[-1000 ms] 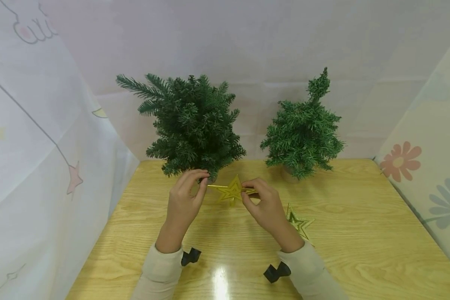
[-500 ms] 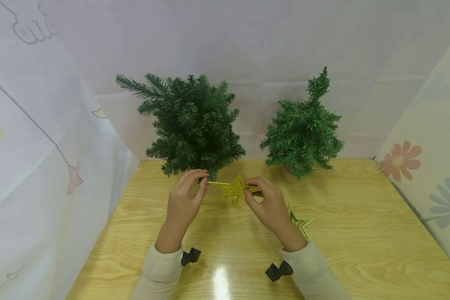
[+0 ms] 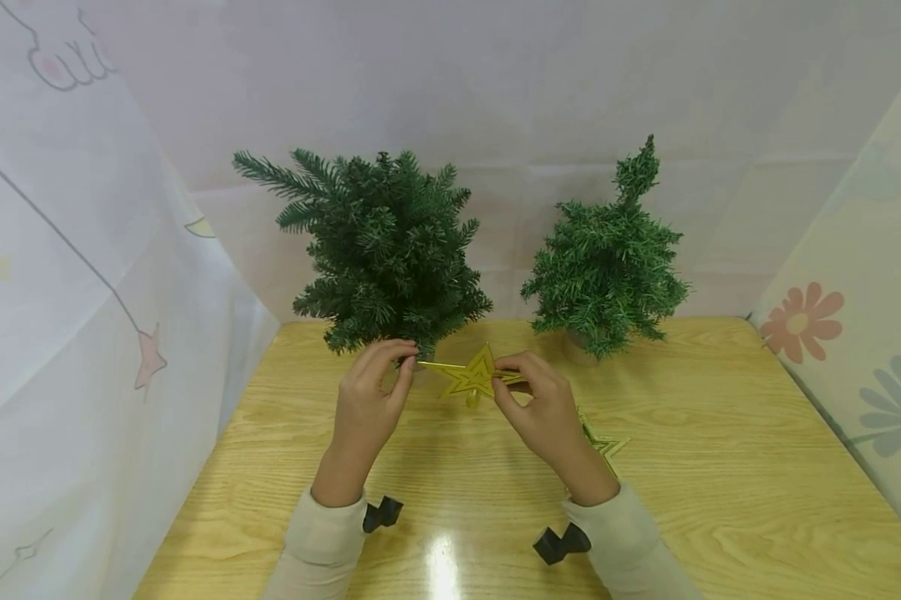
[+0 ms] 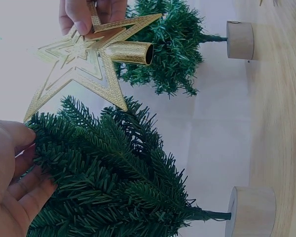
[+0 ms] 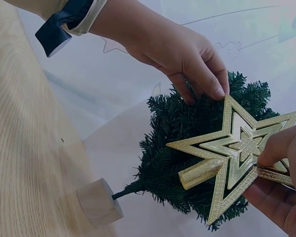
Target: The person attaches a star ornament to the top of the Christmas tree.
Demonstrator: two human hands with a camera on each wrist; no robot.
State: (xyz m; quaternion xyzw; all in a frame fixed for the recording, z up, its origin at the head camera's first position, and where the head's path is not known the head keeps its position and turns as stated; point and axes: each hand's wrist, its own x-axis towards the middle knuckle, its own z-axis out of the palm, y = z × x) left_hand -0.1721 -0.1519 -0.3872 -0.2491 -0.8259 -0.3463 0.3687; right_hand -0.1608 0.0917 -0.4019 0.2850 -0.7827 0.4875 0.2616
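Observation:
A gold star tree topper [image 3: 471, 379] with a hollow tube is held up above the table between both hands. My right hand [image 3: 538, 402] pinches it near its middle and one arm, thumb in front. At the opposite point, the left hand [image 3: 371, 390] has its thumb and fingertips at the star's tip, seemingly pinching it. In the left wrist view, the topper's open tube [image 4: 130, 52] points toward the tree bases. Behind the left fingers stands the fuller artificial Christmas tree [image 3: 390, 250]. Partly covered by the right forearm, a second gold star [image 3: 606, 447] lies on the table.
A smaller artificial tree [image 3: 611, 267] stands at the back right on a round wooden base [image 4: 240, 39]. The fuller tree's wooden base [image 4: 254, 212] sits at the back left. Printed cloth [image 3: 540, 100] walls the wooden table [image 3: 720, 467] at the back and sides.
My right hand has shifted slightly to the right with the star topper, and the star's top point now leans more to the right. The left hand has stayed almost still.

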